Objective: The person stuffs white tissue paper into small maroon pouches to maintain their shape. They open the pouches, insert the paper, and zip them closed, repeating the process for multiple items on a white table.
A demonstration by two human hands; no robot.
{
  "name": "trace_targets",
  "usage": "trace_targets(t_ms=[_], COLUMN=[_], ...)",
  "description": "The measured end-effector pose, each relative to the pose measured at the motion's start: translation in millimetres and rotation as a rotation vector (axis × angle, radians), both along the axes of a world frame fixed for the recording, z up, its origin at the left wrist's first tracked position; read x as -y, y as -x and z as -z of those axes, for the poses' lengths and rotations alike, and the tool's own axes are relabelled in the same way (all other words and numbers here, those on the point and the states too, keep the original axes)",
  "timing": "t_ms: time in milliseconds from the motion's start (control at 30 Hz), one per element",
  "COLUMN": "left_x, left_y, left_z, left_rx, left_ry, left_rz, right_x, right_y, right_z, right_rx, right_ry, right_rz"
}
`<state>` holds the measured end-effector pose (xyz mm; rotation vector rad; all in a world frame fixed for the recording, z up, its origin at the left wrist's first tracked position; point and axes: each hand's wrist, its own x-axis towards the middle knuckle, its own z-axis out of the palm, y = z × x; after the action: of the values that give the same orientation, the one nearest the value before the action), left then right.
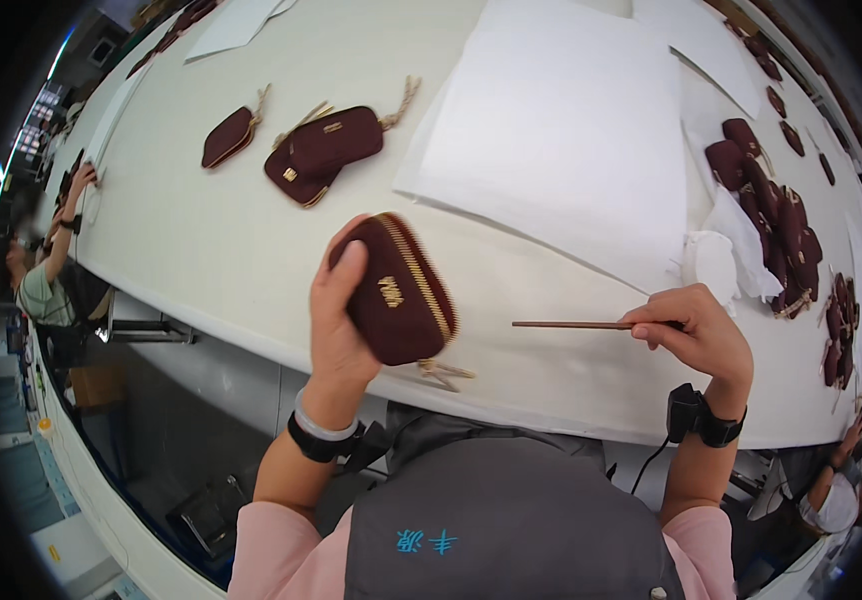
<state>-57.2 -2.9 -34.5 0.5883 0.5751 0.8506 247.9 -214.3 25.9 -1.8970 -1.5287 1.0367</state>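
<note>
My left hand [336, 310] grips a small dark maroon zip pouch [381, 315], thumb across its front. A gold zipper runs along the pouch's right edge, and gold lettering sits on its face. A knotted beige cord [439, 374] hangs below it. To the right, my right hand [691, 325] pinches a thin brown stick [571, 324], which points left toward the pouch without touching it. Farther off, two similar maroon pouches [346, 138] overlap on the table, and a smaller pouch [228, 138] lies to their left.
Large white sheets [551, 140] cover part of the pale table [201, 230]. A heap of maroon pouches [781, 220] lies at the right, beside a crumpled white cloth [711, 262]. Another person [49, 285] works at the far left edge, and others sit at the lower right.
</note>
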Motion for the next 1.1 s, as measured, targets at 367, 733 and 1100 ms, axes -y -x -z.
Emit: trace_targets(t_ms=[367,733,1100], left_x=[12,9,-72], left_y=[-33,-34,-145], left_z=[22,-5,16], left_rx=[-0.066,-1.004,-0.586], left_ry=[0.181,-1.329,-2.02], left_rz=[0.028,0.315,0.621], right_x=[66,23,-34], right_y=[-52,-51,-47], right_z=[35,21,70], right_rx=[0.335,1.054,0.422], right_ry=[0.166,-0.455,-0.258], right_rz=[0.447,0.325,0.028])
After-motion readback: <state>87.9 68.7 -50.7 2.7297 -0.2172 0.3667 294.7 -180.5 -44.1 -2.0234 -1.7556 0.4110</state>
